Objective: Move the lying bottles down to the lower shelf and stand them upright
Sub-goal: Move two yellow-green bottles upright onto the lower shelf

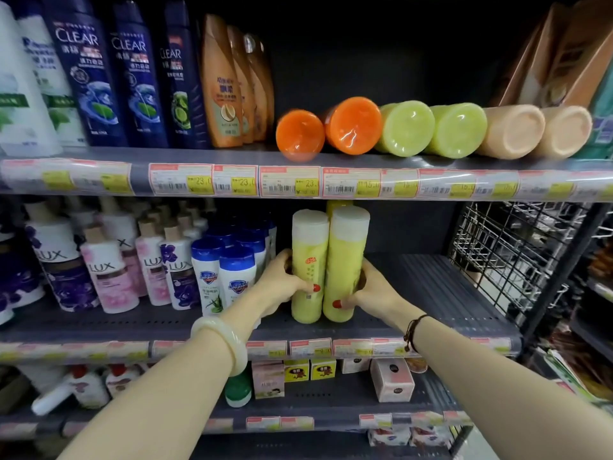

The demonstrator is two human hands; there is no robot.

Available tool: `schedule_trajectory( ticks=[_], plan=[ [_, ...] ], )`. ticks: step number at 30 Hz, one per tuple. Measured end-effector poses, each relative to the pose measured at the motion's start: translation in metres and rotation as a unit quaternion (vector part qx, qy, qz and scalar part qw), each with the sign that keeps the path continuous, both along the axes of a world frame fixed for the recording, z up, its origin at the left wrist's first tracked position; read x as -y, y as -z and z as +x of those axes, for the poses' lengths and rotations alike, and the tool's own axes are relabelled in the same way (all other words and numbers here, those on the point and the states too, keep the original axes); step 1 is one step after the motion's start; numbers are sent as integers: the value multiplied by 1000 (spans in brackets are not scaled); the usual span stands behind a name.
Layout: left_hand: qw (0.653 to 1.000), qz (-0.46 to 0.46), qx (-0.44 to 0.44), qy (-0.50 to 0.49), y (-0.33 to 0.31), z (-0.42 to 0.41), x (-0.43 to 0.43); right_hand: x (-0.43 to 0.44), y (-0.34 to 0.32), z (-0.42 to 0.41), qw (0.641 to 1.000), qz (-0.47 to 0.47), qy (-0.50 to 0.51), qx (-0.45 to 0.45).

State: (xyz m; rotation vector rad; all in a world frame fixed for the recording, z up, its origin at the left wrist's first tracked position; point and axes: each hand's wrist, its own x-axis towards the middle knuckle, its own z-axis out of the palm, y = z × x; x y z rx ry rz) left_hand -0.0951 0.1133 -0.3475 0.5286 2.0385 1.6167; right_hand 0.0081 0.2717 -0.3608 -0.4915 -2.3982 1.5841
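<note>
Two yellow bottles with white caps stand upright, side by side and touching, on the lower shelf. My left hand grips the left yellow bottle. The right yellow bottle is held low down by my right hand. A third yellow bottle peeks out behind them. On the upper shelf lie several bottles with their bases toward me: two orange bottles, two green bottles and two beige bottles.
Dark blue shampoo bottles and brown bottles stand left on the upper shelf. Pink and purple soap bottles and blue-capped white bottles crowd the lower shelf's left. A wire rack closes off the right side. Small boxes sit on the shelf below.
</note>
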Motion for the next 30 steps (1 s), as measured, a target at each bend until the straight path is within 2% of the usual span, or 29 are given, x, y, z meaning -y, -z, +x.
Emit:
schedule_trajectory(
  ticks=[19,30],
  plan=[
    [1000,5,4,-6,9,-23,-10,-11,9,-23,998,-58,-13,7],
    [999,-33,-7,-22,-16,-9,2,-9,-18,-4,999,35,2,35]
  ],
)
